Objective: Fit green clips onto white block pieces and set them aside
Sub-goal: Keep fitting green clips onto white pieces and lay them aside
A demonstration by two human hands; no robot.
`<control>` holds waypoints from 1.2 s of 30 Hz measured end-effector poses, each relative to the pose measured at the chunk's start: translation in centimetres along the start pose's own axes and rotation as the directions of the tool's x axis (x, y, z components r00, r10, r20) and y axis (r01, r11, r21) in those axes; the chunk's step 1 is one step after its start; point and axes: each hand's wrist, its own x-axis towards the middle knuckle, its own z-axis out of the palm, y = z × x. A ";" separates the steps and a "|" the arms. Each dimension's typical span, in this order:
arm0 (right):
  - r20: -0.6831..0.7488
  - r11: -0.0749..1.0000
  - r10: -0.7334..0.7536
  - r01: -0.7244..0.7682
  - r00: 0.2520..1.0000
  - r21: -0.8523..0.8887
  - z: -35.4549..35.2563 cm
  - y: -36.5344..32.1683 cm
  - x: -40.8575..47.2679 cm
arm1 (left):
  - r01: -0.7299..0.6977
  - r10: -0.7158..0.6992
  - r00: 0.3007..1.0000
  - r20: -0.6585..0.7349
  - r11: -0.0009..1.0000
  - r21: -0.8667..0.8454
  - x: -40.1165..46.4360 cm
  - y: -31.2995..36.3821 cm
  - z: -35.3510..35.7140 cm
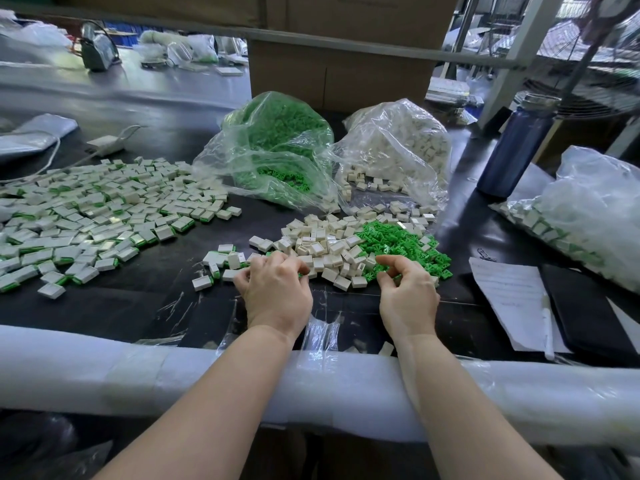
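Note:
A loose heap of white block pieces lies mid-table, with a heap of green clips touching its right side. My left hand rests knuckles-up at the near left edge of the white heap, its fingers curled down over a piece; a bit of green shows at its fingertips. My right hand sits at the near edge of the green heap, thumb and curled index finger closing on a green clip. To the left spreads a wide layer of finished white blocks with green clips.
Behind the heaps stand a plastic bag of green clips and a bag of white blocks, then a cardboard box. On the right are a blue bottle, a bag of pieces, paper and a black notebook. White foam padding covers the near edge.

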 end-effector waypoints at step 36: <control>0.200 0.836 -0.125 -0.006 0.972 0.549 0.2 -0.1 -0.1 | -0.057 0.252 0.942 0.222 0.771 -0.635 -0.1 0.6 -0.6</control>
